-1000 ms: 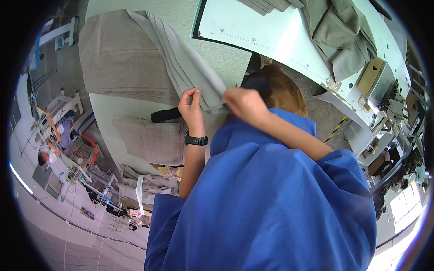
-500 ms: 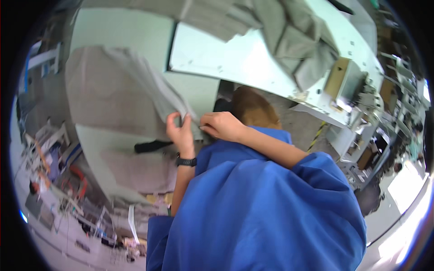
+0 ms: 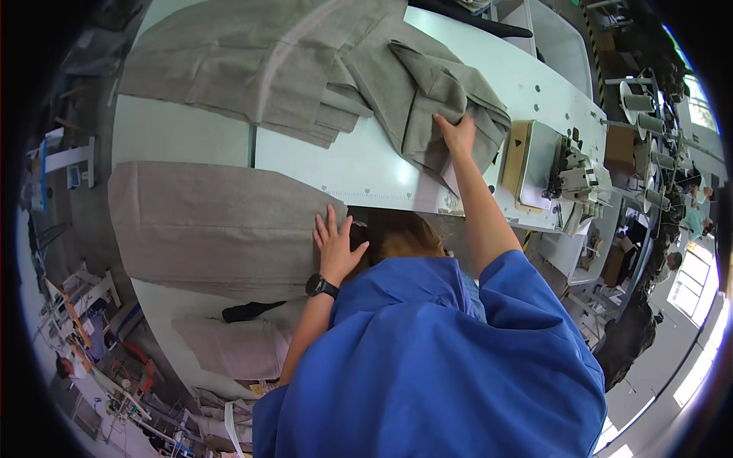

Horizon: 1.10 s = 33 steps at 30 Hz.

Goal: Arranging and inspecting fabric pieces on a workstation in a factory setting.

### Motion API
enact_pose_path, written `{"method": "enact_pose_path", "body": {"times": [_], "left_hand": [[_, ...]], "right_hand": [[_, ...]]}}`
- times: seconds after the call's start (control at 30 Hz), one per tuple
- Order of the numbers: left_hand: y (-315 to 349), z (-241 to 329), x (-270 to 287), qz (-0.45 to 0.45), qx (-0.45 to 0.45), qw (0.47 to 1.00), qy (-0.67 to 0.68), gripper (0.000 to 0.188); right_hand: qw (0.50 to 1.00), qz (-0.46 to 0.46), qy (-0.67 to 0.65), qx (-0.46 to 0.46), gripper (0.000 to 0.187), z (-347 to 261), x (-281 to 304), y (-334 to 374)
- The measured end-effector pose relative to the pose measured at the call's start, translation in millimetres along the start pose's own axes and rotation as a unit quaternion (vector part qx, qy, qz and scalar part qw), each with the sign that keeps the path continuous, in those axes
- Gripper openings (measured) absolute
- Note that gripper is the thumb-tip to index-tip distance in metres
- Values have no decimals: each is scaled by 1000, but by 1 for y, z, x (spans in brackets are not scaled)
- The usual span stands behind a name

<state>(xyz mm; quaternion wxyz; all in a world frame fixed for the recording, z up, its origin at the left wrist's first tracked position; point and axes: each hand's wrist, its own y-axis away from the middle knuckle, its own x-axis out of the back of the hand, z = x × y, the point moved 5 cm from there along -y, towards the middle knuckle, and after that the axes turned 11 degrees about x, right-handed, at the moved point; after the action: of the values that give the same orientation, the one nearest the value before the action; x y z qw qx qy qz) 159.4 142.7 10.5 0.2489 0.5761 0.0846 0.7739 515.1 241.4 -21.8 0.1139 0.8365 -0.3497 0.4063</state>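
One flat grey-brown cloth stack (image 3: pixel 206 225) lies neat on the pale-green desk (image 3: pixel 183 126), the left hand (image 3: pixel 337 250) on it, fingers apart; one grey-brown cloth bundle (image 3: pixel 439 93) is not straightened, touching the right hand (image 3: pixel 459 137), whose grip I cannot tell.

The head-worn fisheye looks down from close above the worktable (image 3: pixel 183 137).

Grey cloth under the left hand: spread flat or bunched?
Spread flat: the cloth lies smooth across the pale table, the left hand open on its right end. Whether it's folded underneath, I can't tell.
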Motion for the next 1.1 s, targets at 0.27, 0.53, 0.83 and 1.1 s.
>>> {"method": "enact_pose_path", "body": {"times": [0.27,0.53,0.83,1.1], "left_hand": [[-26,-5,5,-1,70,958,277,58],[-77,87,-35,-324,312,569,689,74],[-124,146,63,-234,156,272,920,39],[-57,-90,230,115,38,343,931,22]], "right_hand": [[747,13,-622,-233,36,-41,118,3],[742,132,-656,-32,38,-116,331,45],[771,108,-625,56,37,-152,369,31],[765,-28,-637,90,37,-200,323,-27]]}}
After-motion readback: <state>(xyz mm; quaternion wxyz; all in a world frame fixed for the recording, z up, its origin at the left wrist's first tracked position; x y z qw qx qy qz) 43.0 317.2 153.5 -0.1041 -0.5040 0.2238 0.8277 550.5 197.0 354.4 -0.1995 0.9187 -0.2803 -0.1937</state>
